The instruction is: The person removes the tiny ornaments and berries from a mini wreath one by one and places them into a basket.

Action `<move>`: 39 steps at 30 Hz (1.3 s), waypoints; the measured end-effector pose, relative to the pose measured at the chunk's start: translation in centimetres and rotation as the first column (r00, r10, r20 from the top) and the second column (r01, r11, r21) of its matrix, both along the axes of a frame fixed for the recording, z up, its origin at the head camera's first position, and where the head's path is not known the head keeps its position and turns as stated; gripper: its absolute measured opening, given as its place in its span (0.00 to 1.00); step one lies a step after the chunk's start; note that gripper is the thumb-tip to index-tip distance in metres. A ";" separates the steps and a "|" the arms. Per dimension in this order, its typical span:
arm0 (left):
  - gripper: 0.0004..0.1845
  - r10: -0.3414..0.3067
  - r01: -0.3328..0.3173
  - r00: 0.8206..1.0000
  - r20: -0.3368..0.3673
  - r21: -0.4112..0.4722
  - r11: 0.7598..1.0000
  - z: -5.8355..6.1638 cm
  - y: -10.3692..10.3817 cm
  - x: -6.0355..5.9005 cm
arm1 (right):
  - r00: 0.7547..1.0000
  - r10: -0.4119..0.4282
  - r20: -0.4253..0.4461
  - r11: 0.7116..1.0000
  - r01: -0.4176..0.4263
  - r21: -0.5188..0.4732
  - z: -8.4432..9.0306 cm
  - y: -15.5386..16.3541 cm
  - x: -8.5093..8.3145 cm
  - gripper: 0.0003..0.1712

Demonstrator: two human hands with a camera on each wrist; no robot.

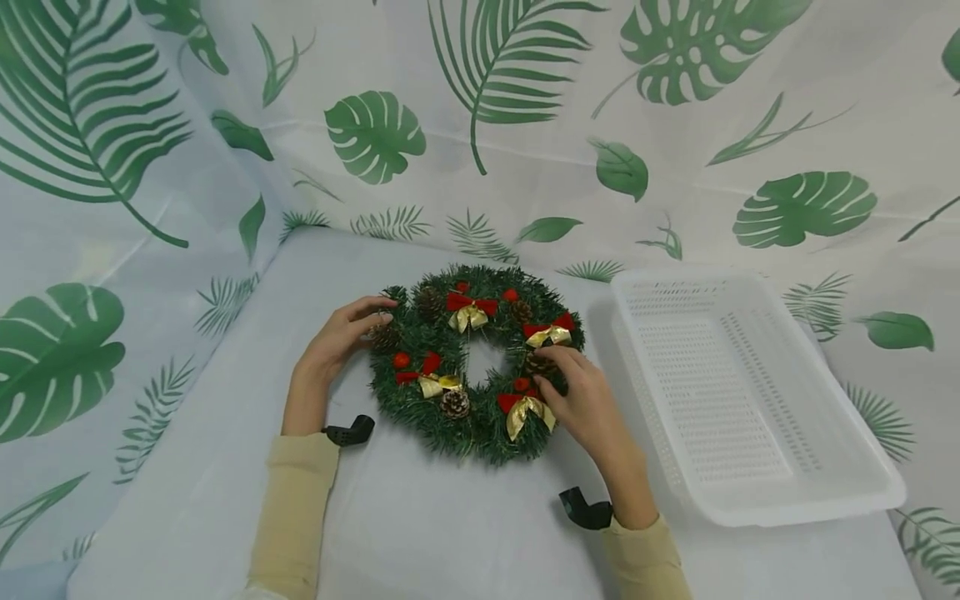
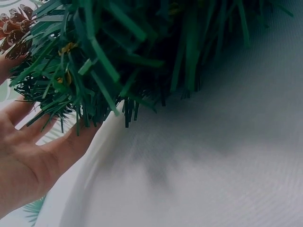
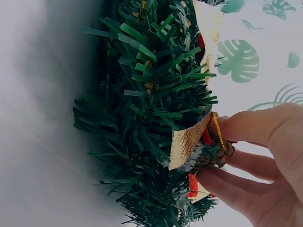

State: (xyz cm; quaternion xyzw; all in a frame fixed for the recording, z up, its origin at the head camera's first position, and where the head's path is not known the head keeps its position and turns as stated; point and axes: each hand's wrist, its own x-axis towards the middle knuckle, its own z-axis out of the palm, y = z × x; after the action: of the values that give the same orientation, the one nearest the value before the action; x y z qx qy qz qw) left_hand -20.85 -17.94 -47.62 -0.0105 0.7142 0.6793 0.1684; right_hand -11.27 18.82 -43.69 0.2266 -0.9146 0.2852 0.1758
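Right hand (image 1: 588,404): pinching pinecone (image 3: 220,155) | left hand (image 1: 335,340): curled round wreath (image 1: 431,423) | wreath: flat, face up

- No text, label, brand, number or sign can be read in the head view or in either wrist view.
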 end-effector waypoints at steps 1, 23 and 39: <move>0.23 -0.003 0.003 1.000 0.000 -0.005 1.000 0.0 0.0 0.1 | 1.000 0.002 -0.004 1.000 -0.002 -0.002 0.0 0.0 0.0 0.23; 0.23 0.006 -0.006 1.000 -0.017 0.015 1.000 0.1 -0.1 0.3 | 0.987 0.037 -0.156 0.994 -0.053 -0.099 0.5 0.2 -0.4 0.24; 0.22 -0.011 0.011 1.000 -0.018 0.002 1.000 0.0 0.5 0.4 | 0.976 0.013 -0.218 0.996 -0.033 -0.088 1.8 1.1 0.4 0.26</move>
State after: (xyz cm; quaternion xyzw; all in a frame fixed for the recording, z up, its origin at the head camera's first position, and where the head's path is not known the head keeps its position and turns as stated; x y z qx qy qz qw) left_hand -20.44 -17.46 -47.60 -0.0005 0.7151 0.6792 0.1656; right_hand -10.92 19.95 -41.92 0.2590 -0.8731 0.3023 0.2814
